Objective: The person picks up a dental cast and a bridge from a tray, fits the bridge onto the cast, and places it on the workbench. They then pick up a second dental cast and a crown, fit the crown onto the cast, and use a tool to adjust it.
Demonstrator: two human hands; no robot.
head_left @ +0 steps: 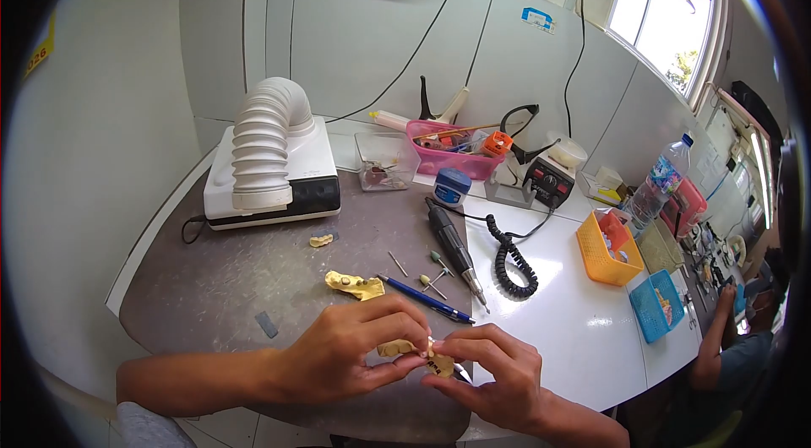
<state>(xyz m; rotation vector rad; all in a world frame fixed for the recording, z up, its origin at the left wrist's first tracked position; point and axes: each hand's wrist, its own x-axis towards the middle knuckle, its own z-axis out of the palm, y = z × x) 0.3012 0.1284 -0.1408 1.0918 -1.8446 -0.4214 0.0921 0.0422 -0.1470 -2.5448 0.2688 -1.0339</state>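
Near the desk's front edge, both hands meet around a yellow plaster dental cast [439,366] with dark handwriting on it. My right hand [500,370] grips the cast between thumb and fingers. My left hand [363,345] is closed in a pinch at the same cast, part of which shows between thumb and forefinger. Something small and whitish is at the fingertips, too small to name. Just beyond lie another yellow dental cast [355,286] and a blue pen [427,299]. A small cast piece [321,241] rests farther back.
A rotary handpiece [456,247] with a coiled cord lies ahead, near several small burs [432,284]. At back left stands a white unit with a ribbed hose [263,135]. Behind are a pink basket [456,162] and control box [549,180]; rightward, an orange basket [604,254] and a co-worker's arm [718,330].
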